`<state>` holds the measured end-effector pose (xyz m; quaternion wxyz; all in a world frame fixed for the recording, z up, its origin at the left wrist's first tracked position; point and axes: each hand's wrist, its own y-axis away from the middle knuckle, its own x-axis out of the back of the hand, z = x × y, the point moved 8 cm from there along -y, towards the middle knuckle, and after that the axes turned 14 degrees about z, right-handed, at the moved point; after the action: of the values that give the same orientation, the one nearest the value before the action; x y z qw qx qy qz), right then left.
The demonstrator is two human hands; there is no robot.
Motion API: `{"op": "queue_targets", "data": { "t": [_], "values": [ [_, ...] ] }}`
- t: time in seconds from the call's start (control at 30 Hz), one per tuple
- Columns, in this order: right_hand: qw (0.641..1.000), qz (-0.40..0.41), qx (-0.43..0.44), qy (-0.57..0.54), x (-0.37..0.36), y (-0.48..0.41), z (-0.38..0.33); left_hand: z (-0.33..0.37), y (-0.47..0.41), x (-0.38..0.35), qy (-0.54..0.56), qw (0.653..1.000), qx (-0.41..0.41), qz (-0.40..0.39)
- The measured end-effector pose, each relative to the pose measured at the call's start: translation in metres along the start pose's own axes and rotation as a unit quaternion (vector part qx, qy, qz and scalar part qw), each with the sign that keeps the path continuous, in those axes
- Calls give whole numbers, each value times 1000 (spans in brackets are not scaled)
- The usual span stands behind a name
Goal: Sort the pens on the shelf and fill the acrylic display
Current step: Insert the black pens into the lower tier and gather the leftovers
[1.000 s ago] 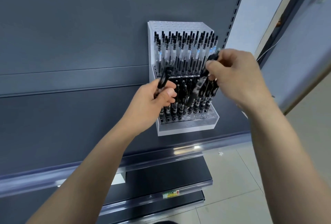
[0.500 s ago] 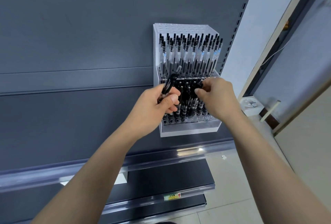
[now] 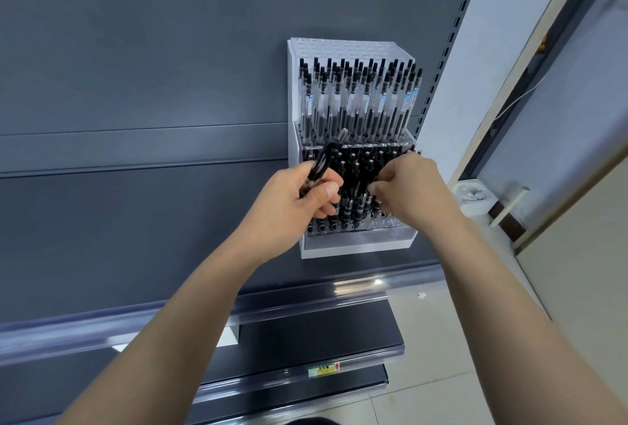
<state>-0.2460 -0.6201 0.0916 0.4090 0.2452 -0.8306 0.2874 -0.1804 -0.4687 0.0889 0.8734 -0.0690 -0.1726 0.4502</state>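
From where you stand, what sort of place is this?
Probably a stationery shop: an acrylic display packed with pens on grey slotted shelving, a label on a lower shelf edge.

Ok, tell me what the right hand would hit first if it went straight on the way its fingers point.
The black pens in the acrylic display's lower tier: the right hand's fingertips sit among them, seemingly pinching one. Depth is hard to judge.
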Motion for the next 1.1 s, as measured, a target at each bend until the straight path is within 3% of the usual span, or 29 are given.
{"op": "queue_targets", "data": {
  "t": [0.13,0.27,0.4,0.6,0.83,0.97,1.1],
  "values": [
    [996,23,25,-80,38,7,-17,1,-2,-6,-6,1000,0,-10],
    [964,-52,35,-259,55,23,-44,4,-3,-14,-9,1000,-6,-20],
    [947,-53,43,-315,57,24,-52,8,-3,-23,-11,999,-6,-33],
    [956,-38,56,-284,60,25,-51,12,-3,-29,-25,999,-4,-35],
    [971,124,38,-199,105,8,-26,35,-3,-10,-224,968,-115,-16],
    [983,132,46,-120,91,4,-20,52,-2,-9,-283,940,-191,10],
    [988,121,38,-90,68,-2,-10,53,0,-13,-287,935,-206,8]
  ]
}}
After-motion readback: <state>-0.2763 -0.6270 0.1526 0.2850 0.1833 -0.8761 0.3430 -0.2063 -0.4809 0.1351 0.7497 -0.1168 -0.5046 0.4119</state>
